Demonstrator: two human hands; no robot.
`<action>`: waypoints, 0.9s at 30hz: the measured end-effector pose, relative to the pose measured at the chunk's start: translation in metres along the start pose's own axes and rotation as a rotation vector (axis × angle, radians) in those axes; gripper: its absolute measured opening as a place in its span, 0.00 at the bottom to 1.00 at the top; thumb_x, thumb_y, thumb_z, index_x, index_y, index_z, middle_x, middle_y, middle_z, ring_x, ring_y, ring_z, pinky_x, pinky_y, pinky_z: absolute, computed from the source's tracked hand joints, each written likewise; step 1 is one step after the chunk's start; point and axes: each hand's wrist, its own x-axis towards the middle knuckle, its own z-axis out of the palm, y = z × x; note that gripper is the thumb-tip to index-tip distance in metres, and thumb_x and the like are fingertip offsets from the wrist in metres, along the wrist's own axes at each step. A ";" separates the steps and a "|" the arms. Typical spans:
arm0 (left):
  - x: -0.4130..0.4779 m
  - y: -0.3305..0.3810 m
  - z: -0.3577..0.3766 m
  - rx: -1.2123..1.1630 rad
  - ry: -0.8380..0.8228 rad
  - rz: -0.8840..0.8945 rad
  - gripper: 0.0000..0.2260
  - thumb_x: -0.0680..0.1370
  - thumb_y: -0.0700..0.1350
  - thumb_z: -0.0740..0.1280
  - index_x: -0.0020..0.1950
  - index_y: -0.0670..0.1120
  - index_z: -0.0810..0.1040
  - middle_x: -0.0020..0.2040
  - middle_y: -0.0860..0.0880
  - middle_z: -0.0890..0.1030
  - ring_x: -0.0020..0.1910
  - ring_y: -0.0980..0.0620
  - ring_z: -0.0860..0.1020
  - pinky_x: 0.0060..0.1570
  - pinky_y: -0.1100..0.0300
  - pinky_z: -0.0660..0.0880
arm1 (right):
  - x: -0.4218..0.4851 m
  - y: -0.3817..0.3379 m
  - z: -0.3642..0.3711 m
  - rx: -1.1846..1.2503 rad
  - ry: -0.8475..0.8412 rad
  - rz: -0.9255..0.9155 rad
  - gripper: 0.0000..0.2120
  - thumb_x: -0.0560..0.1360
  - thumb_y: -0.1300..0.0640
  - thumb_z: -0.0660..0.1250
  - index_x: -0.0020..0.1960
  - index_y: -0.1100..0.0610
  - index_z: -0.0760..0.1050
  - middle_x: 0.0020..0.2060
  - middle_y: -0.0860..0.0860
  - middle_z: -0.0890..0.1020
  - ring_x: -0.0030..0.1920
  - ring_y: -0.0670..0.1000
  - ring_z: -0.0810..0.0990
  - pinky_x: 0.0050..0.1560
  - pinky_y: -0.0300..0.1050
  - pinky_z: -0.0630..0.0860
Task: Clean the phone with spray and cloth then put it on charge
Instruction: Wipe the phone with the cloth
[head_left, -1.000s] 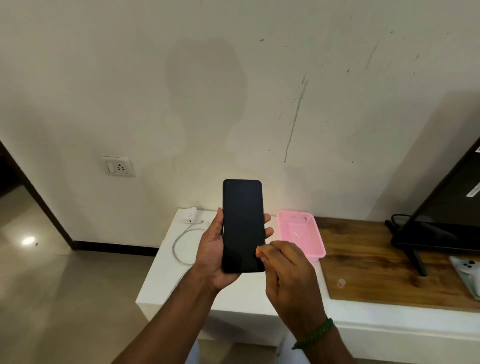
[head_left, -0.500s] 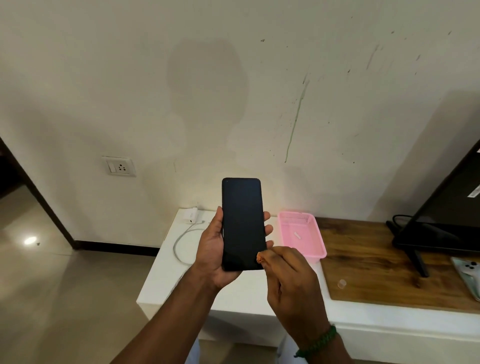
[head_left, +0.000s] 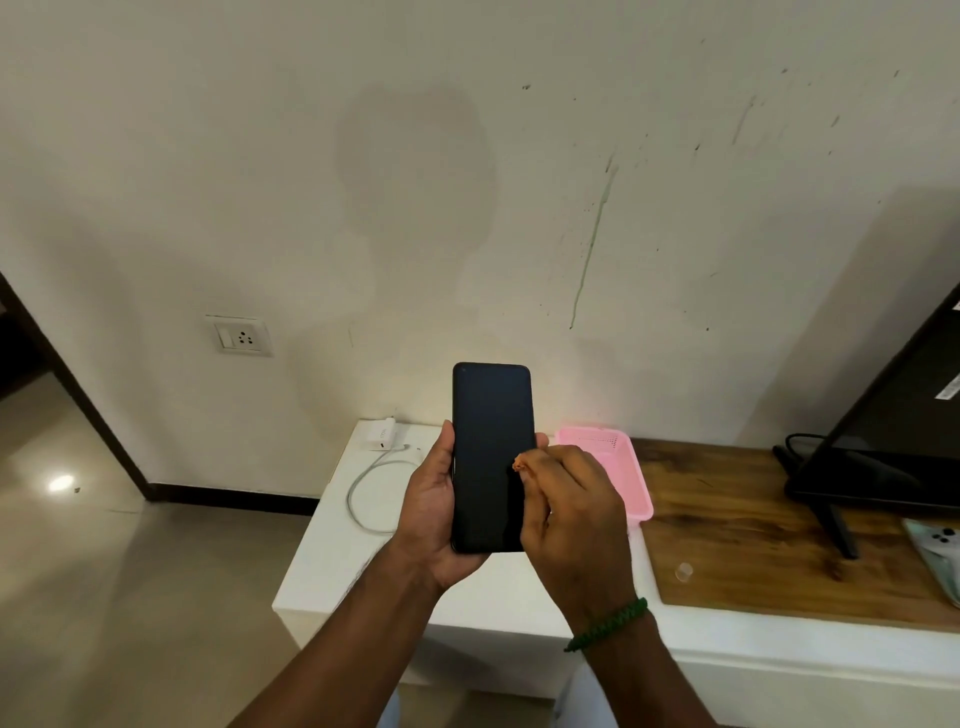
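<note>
While the left hand (head_left: 434, 519) grips the phone (head_left: 491, 457) upright above the white bench (head_left: 332, 561), thumb on one edge and fingertips on the other, the right hand (head_left: 571, 519) pinches an orange scrap (head_left: 519, 464), likely the cloth, against the glass. Over the last second that pinch has crept from the lower right corner toward mid-screen: wiping is under way, charging not begun. Phone: a dark, glossy, round-cornered slab. Behind it on the bench lie a white charger block (head_left: 382, 435) and its looped cable (head_left: 363, 493), not in the wall socket (head_left: 240, 336). A perforated pink plastic basket (head_left: 631, 478) sits beside a grained wooden board (head_left: 753, 530).
</note>
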 end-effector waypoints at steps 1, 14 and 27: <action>0.000 0.000 0.001 -0.001 -0.006 -0.002 0.29 0.74 0.63 0.60 0.63 0.44 0.79 0.60 0.39 0.80 0.57 0.42 0.80 0.53 0.48 0.78 | -0.001 -0.002 0.001 0.001 0.001 0.006 0.09 0.72 0.60 0.65 0.45 0.64 0.81 0.40 0.58 0.84 0.40 0.55 0.82 0.44 0.44 0.79; 0.003 -0.004 -0.001 -0.020 -0.089 -0.005 0.30 0.70 0.64 0.61 0.60 0.41 0.81 0.56 0.42 0.81 0.54 0.44 0.80 0.61 0.41 0.72 | -0.018 -0.049 0.009 0.021 -0.139 0.020 0.10 0.68 0.64 0.67 0.46 0.70 0.81 0.44 0.65 0.83 0.44 0.67 0.81 0.45 0.63 0.79; 0.004 0.006 0.000 0.060 -0.024 0.037 0.28 0.75 0.63 0.58 0.62 0.45 0.80 0.60 0.40 0.80 0.56 0.44 0.79 0.58 0.50 0.77 | -0.008 -0.006 0.004 0.016 0.019 0.055 0.08 0.70 0.60 0.68 0.46 0.62 0.82 0.40 0.56 0.84 0.40 0.53 0.82 0.47 0.39 0.76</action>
